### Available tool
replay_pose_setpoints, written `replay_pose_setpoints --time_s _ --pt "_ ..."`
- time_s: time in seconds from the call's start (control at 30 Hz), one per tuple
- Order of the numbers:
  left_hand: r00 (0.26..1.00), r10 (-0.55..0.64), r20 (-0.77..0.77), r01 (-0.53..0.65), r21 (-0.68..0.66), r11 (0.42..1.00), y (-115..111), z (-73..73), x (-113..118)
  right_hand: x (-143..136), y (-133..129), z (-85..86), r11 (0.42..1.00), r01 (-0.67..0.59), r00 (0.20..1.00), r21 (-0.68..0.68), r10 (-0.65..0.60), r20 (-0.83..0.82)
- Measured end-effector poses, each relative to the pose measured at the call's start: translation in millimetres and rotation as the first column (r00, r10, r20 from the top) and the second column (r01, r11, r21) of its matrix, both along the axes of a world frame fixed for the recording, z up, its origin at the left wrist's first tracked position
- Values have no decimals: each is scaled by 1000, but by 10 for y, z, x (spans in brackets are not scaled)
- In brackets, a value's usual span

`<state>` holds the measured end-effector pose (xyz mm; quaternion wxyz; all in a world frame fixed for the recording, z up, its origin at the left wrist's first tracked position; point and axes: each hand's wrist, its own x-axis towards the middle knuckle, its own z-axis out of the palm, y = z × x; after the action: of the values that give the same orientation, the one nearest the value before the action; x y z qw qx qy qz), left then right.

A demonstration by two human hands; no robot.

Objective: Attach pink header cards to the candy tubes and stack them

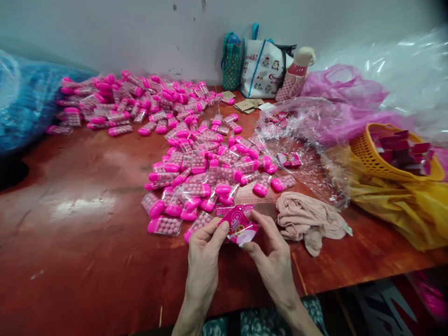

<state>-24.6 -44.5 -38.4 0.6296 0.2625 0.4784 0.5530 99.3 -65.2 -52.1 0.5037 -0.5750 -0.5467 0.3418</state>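
Note:
A small pink printed label (239,227) with a white lower part is held up in front of the candy containers. My left hand (206,249) pinches its left edge between thumb and fingers. At its right side, the thumb and fingers of my right hand (271,252) grip it too. Right behind it lies another pink printed piece (224,211), partly hidden. Beyond my hands is a heap of clear containers (210,175) with pink caps, filled with pink candy balls. The nearest container (168,226) lies left of my left hand.
A crumpled beige cloth (308,219) lies to the right. Behind it are clear plastic wrap (311,140) and a yellow basket (371,151) of dark pink pieces. A larger container pile (115,105), a blue bag (31,98) and a white tote (262,67) stand farther back.

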Motion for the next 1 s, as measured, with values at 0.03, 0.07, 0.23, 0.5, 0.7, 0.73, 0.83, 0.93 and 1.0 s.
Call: replay_pose_setpoints --time_s 0.03,0.07,0.23,0.5,0.7,0.73,0.83,0.93,1.0 --pt "1000 8 19 -8 -21 1000 1 2 1 -3 7 5 994 -25 992 -103 12 -123" --pt "999 15 32 -14 -36 999 2 5 2 -9 14 10 980 -59 974 -189 15 -226" --pt "997 52 63 -50 -44 998 2 23 33 -63 12 38 943 -108 929 -315 -17 -370" --pt "982 121 144 -114 -57 992 -26 50 45 -143 -47 51 987 -72 985 -141 48 -163" --pt "977 176 116 -168 -78 983 -5 31 1 -89 -13 111 980 -186 976 -75 175 -133" --pt "978 175 112 -167 -79 983 -5 23 -2 -91 -3 119 982 -170 977 -85 157 -141" --pt "981 181 74 -178 -46 983 -25 -23 -5 -120 21 119 984 -109 985 -139 88 -150" --pt "984 179 -22 -178 47 983 -62 -81 -17 -145 35 92 991 -64 988 -119 46 -146" --pt "979 181 -96 -173 88 981 -80 -97 -28 -146 39 73 997 -50 994 -65 44 -102"
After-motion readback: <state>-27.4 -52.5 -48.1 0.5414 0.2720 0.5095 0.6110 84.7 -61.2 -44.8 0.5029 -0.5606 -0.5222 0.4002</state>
